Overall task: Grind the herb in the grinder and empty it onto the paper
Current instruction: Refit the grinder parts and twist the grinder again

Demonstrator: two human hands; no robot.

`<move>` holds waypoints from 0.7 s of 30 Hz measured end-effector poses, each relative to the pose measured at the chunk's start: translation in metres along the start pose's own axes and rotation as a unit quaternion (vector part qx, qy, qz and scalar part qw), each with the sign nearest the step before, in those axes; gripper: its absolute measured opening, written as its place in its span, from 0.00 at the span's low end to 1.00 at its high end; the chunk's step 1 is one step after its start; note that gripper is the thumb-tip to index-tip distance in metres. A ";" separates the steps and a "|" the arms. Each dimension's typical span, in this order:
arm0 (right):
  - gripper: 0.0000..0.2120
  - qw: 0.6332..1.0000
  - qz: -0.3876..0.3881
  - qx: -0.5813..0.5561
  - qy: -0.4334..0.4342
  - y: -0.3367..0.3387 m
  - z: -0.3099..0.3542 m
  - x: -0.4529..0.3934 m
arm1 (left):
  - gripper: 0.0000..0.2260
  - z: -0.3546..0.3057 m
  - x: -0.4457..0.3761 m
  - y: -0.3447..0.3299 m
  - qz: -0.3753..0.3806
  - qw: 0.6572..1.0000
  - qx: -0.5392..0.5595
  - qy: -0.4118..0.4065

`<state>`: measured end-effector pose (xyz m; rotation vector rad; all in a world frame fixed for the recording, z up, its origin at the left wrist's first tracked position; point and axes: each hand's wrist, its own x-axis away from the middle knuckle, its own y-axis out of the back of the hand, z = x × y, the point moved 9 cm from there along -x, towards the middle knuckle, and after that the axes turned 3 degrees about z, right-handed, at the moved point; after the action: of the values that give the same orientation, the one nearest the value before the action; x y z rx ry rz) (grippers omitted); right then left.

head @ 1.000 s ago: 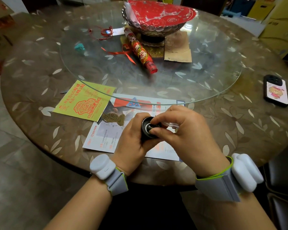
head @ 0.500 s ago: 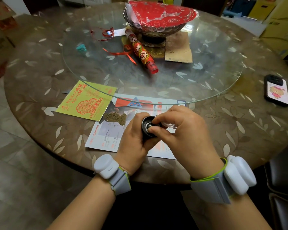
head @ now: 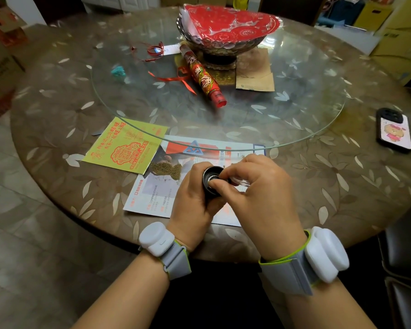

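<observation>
We've got the black grinder (head: 211,180) up off the worktop (head: 342,176), held just above the printed paper (head: 157,188) at the near edge, open end tipped up toward us. Our left hand (head: 192,198) is wrapped round the body from below, fingers clenched on it. Our right hand (head: 254,186) comes in from the other side, and its fingers (head: 220,184) pinch at the rim of the open mouth; whether they're scraping inside or turning a part, we can't tell. There's something clear and glassy (head: 241,182) tucked under the right hand too, most likely another section of the grinder, though it's mostly hidden. Now look left: a small heap of ground herb (head: 166,169) already sits on the paper, just beside the left hand, next to the yellow-green card (head: 126,146). So by our reckoning the grinding is done and a good share is already tipped out. What looks left is clearing whatever clings inside the black piece onto that same heap, and we can't see how much remains in there.
</observation>
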<state>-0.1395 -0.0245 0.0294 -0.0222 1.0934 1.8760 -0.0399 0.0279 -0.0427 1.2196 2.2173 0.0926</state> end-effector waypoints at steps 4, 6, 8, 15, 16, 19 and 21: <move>0.07 1.000 -0.007 0.006 -0.005 0.000 0.000 0.001 | 0.14 0.001 0.001 0.000 -0.003 1.000 -0.005 0.006; 0.07 1.000 -0.012 0.008 -0.006 0.001 0.000 0.002 | 0.14 0.000 0.001 -0.001 -0.004 1.000 -0.007 0.005; 0.07 1.000 -0.017 0.007 -0.008 0.001 0.000 0.003 | 0.15 0.000 0.001 -0.001 -0.006 1.000 -0.012 0.003; 0.08 0.999 -0.035 0.008 -0.018 -0.001 0.001 0.004 | 0.15 0.001 0.002 0.000 -0.020 0.999 -0.023 0.008; 0.08 0.999 -0.037 0.008 -0.020 -0.001 0.001 0.004 | 0.15 0.001 0.002 0.000 -0.021 0.999 -0.024 0.009; 0.08 0.999 -0.040 0.011 -0.025 -0.001 0.001 0.004 | 0.15 0.001 0.002 0.000 -0.022 0.999 -0.026 0.010; 0.08 0.999 -0.041 0.012 -0.027 -0.001 0.000 0.005 | 0.15 0.001 0.002 0.000 -0.022 0.999 -0.028 0.011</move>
<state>-0.1411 -0.0207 0.0269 -0.0020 1.0623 1.7810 -0.0402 0.0290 -0.0440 1.1451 2.2443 0.1506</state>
